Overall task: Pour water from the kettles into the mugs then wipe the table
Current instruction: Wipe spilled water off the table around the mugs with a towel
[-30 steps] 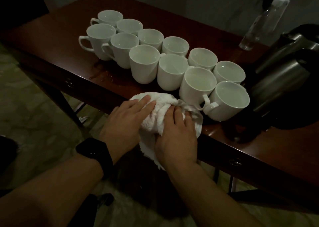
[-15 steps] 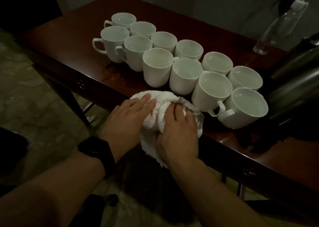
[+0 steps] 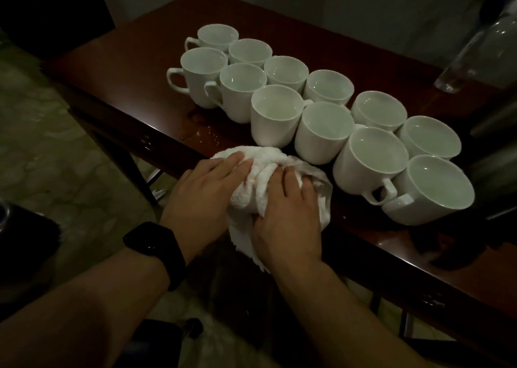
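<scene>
Several white mugs [image 3: 321, 132] stand in two diagonal rows on the dark red-brown table [image 3: 134, 68]. A bunched white towel [image 3: 263, 169] lies at the table's near edge, just in front of the mugs, and part of it hangs over the edge. My left hand [image 3: 201, 194] presses on the towel's left side, with a black watch on that wrist. My right hand [image 3: 285, 216] grips its right side. Spilled water drops [image 3: 201, 135] glisten on the table left of the towel. Steel kettles [image 3: 495, 149] show only partly at the right edge.
A clear plastic bottle [image 3: 475, 51] stands at the table's far right. A dark patch [image 3: 444, 247] lies on the table near the right front edge. Drawer pulls [image 3: 147, 142] sit on the table's front. Pale patterned floor lies to the left.
The view has shifted left, so the mugs and table sit further right in the frame and the kettles are nearly out of view. Both hands stay on the towel in about the same place.
</scene>
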Available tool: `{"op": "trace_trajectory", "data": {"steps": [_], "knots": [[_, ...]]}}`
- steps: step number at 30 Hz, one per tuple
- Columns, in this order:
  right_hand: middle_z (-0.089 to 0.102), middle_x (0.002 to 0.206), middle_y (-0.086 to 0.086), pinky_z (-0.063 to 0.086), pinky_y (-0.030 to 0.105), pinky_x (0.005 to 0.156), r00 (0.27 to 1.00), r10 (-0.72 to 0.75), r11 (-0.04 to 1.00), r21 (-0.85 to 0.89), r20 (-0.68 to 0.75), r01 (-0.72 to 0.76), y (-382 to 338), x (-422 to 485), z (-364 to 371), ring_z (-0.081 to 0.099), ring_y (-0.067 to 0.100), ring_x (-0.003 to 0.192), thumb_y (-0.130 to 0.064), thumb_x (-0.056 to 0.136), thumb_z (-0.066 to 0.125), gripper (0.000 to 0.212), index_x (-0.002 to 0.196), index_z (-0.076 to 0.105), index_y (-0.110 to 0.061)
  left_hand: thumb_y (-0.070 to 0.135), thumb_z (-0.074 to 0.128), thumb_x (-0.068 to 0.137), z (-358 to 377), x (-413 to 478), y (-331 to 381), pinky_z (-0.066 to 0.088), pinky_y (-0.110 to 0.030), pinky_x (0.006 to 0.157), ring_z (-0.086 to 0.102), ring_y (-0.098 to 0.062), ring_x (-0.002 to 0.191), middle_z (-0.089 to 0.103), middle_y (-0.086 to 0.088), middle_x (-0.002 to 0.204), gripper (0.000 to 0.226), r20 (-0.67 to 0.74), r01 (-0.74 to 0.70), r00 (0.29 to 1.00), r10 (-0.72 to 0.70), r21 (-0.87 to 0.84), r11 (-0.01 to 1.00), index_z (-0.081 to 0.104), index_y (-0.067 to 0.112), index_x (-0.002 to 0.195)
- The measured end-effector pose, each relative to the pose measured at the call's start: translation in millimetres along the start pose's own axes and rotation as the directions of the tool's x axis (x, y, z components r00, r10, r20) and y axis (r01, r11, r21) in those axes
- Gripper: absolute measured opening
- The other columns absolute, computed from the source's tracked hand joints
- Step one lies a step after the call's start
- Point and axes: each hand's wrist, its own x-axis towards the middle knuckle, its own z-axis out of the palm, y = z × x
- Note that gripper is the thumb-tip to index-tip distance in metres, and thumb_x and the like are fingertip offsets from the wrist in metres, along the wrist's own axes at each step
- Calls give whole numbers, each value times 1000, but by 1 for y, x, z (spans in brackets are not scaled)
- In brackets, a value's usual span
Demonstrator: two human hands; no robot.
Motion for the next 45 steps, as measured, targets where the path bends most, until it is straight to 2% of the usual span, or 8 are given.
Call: {"op": "trace_trajectory", "data": {"steps": [3,8,12,18,24,28,36,45], "knots": [[14,168,12,12,46,126,1000,3,1000,4,-6,-3,-7,4,1,17,33,152,-47,93,54,90,161,7,-12,17,68,88,-2,3,-7,35,-48,112,30,-24,146,25,9,169,83,2,1,1000,-1,-2,1000,29,30,160],[14,168,12,8,46,127,1000,1,999,34,-15,-1,-18,9,5,13,35,153,-46,93,56,91,162,9,-12,12,75,83,-5,4,-19,38,-51,112,37,-28,143,33,4,166,85,-9,4,1000,-4,-20,1000,36,26,158],[11,169,11,6,46,127,1000,-3,1000,17,-8,3,-24,13,8,11,35,153,-48,91,59,95,162,5,-13,12,76,84,-5,6,-27,37,-51,116,33,-25,145,29,5,167,90,3,14,1000,-14,-18,1000,31,28,160],[10,169,12,6,46,127,1000,-23,1000,6,-10,23,-31,17,10,11,34,154,-51,93,57,96,162,3,-13,11,77,80,-11,9,-37,42,-55,107,40,-29,141,39,3,163,85,-22,-2,1000,2,-6,1000,41,25,156],[18,168,15,11,49,126,999,-38,999,3,-31,38,-39,17,12,18,36,153,-52,94,53,90,162,11,-9,13,76,82,-16,17,-44,40,-53,107,40,-29,141,40,3,162,81,-28,17,999,-17,3,1000,43,24,155],[16,169,15,9,50,126,999,-35,999,-6,-22,35,-45,20,14,16,36,153,-56,95,47,91,162,7,-9,8,80,78,-19,20,-50,41,-56,105,44,-32,139,46,1,159,80,-38,20,999,-19,5,1000,49,21,151],[11,169,16,8,50,126,998,-57,997,-43,1,57,-57,29,16,14,36,154,-55,97,44,91,162,3,-8,5,76,78,-22,27,-63,37,-57,108,41,-27,142,45,5,159,80,-53,50,997,-50,4,999,49,25,151],[13,169,16,10,47,126,997,-74,995,-64,3,74,-60,36,19,18,36,152,-51,99,42,84,162,5,-8,4,71,80,-25,29,-72,38,-55,112,38,-24,142,40,10,161,83,-25,69,997,-70,-8,998,43,30,154]]}}
